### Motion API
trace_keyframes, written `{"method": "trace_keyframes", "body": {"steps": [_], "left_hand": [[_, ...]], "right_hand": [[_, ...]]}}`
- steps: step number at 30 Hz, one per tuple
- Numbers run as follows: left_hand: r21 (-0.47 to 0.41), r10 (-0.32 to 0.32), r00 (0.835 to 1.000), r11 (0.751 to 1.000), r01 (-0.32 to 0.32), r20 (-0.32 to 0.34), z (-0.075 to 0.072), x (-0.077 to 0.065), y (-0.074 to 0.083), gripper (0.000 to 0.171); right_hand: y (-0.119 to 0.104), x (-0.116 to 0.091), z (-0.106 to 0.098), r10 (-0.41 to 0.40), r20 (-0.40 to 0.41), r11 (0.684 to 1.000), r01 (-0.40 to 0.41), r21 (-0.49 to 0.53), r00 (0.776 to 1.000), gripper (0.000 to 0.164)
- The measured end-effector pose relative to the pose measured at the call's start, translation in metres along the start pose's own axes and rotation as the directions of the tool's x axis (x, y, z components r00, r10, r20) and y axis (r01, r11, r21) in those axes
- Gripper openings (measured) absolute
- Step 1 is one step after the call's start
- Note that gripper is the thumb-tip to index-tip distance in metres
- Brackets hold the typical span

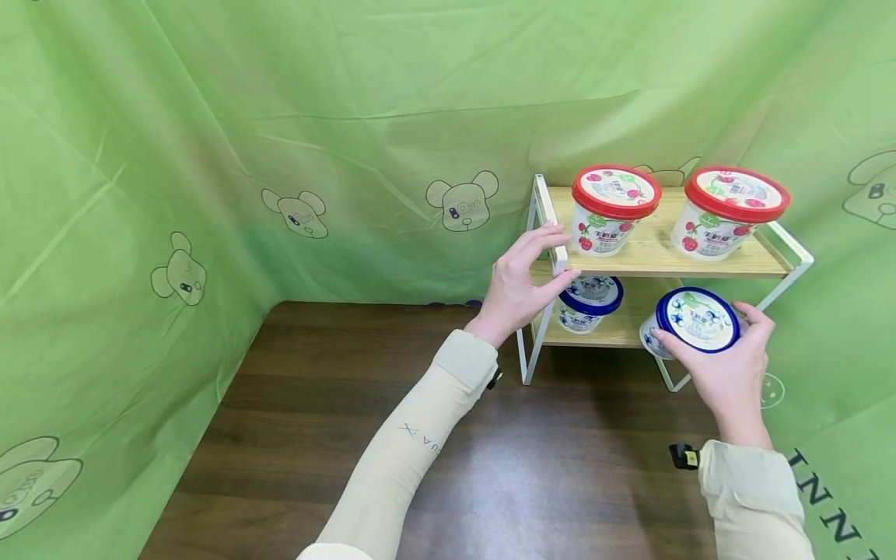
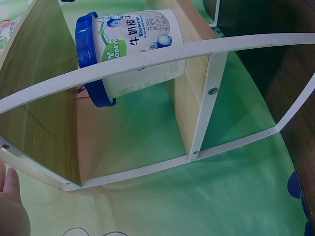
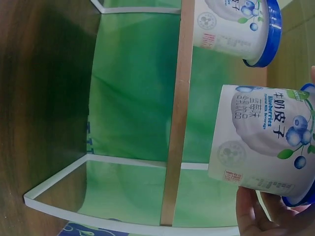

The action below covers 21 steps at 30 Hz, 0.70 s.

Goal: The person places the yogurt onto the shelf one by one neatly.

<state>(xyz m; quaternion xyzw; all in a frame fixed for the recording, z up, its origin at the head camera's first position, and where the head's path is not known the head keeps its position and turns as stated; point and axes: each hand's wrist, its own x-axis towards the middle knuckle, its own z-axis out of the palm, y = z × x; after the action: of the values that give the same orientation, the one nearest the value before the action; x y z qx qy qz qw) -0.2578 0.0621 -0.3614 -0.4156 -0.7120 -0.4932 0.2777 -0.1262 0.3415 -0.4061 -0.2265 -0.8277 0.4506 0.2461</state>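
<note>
A tub with a blue lid [image 1: 702, 320] is in my right hand [image 1: 735, 377], which grips it between thumb and fingers at the front right of the lower shelf. In the right wrist view this tub [image 3: 261, 137] shows blueberry print, and its base stands apart from the shelf board. My left hand [image 1: 516, 289] holds the front left corner of the two-tier rack [image 1: 651, 268], thumb below and fingers above on the white frame. Another blue-lidded tub [image 1: 586, 302] stands on the lower shelf at the left; the left wrist view shows this tub [image 2: 142, 44] behind the side frame.
Two red-lidded tubs, one at the left [image 1: 605, 229] and one at the right [image 1: 717, 233], stand on the upper shelf. The rack rests on a dark wood surface [image 1: 448, 451]. Green cloth [image 1: 392, 140] hangs behind and at both sides.
</note>
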Motion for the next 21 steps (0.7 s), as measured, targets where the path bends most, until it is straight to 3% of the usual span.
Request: {"method": "trace_keyframes", "body": {"steps": [16,21], "left_hand": [[-0.008,-0.005,1.000,1.000,0.005,0.002,0.000,0.000,0.001,0.044],[-0.010,-0.008,1.000,1.000,0.008,-0.003,0.000,0.000,0.001,0.044]], "right_hand": [[-0.006,0.013,0.007,-0.046,-0.006,0.998,0.046,0.029,0.999,0.098],[-0.008,0.016,0.010,-0.035,0.014,0.995,0.034,0.090,0.999,0.102]]}}
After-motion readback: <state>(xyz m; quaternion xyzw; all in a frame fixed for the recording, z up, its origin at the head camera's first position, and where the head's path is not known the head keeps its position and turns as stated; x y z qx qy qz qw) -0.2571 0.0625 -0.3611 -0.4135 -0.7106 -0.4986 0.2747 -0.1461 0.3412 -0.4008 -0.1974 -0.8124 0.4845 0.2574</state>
